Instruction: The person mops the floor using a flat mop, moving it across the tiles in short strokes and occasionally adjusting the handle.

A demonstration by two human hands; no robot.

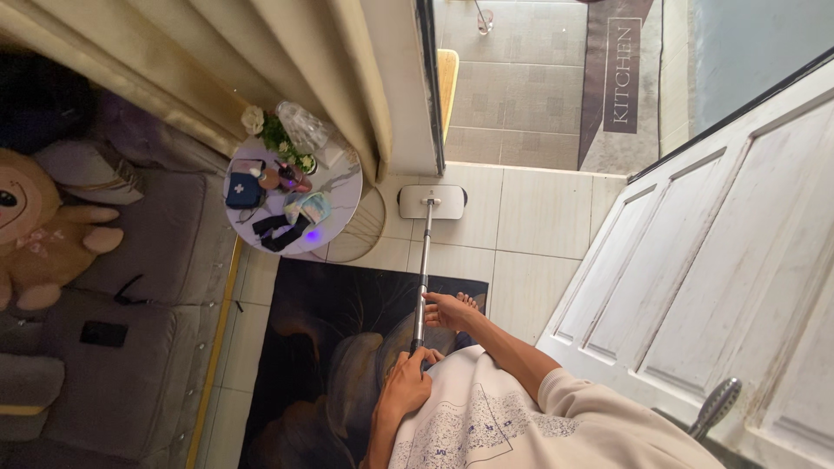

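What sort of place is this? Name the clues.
Likely a home living room by a kitchen doorway: grey fabric sofa with brown plush toy, round marble side table, white panelled door.

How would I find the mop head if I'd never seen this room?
Find the white door on the right, then the pale floor tiles beside it. The mop head lies there at the kitchen doorway, a flat white rectangle at the end of a long metal pole.

Grey floor mat (615,82) with pale lettering, upper tiled floor; dark blue pouch (244,190) with white cross, round side table (340,187).
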